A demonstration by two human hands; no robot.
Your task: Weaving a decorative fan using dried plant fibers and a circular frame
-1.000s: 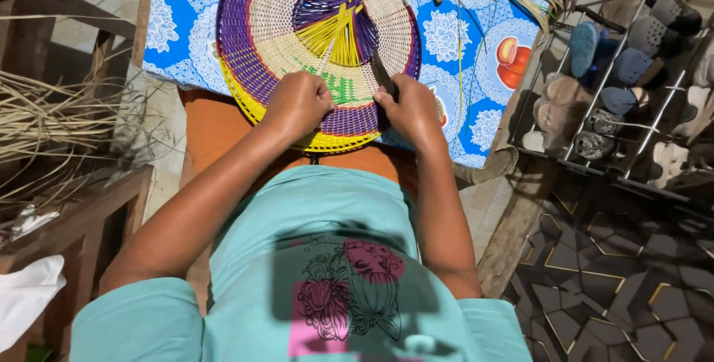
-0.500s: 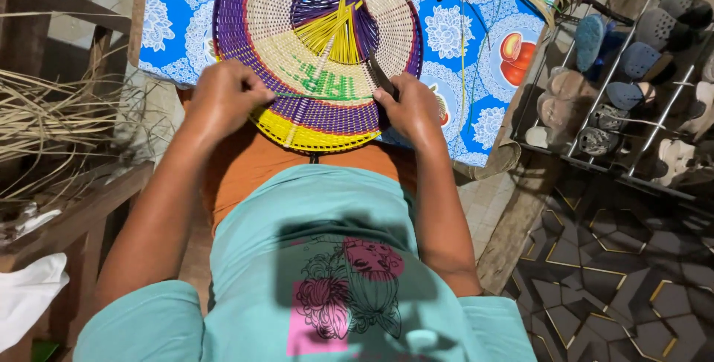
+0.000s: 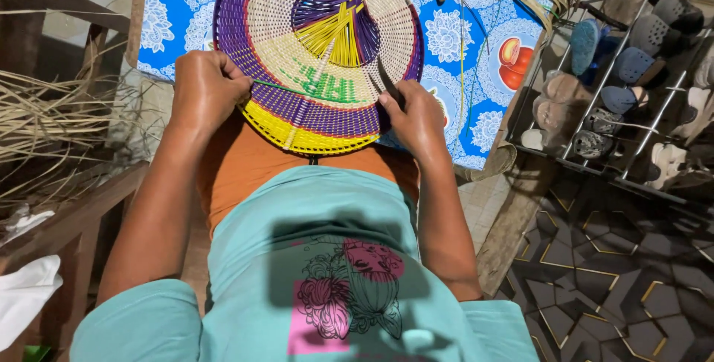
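A worktop covered in a blue cloth with white lace-like rounds and fruit prints fills the top of the view, with a shoe rack to the right over dark patterned floor tiles and loose dry straw piled to the left on a wooden bench. On the near edge of the worktop, partly over the person's lap, lies a round woven mat. Judged from how it lies, the weaving is well along: a purple centre, a wide natural-straw field, a purple outer rim and, on the near side, bands of purple and yellow are already closed up tight. What seems left is the finishing: a fan of loose yellow and purple strands rises unwoven from the centre toward the far edge, and a small green patch sits half-formed in the pale field. The left hand is clenched at the mat's left rim, pinching a thin green strand that runs across the weave. The right hand is closed on the mat's right rim, with what looks like a dark thin tool rising from the fingers, though its kind cannot be told. The mat looks flat, stiff and evenly ribbed, its colours crisp.
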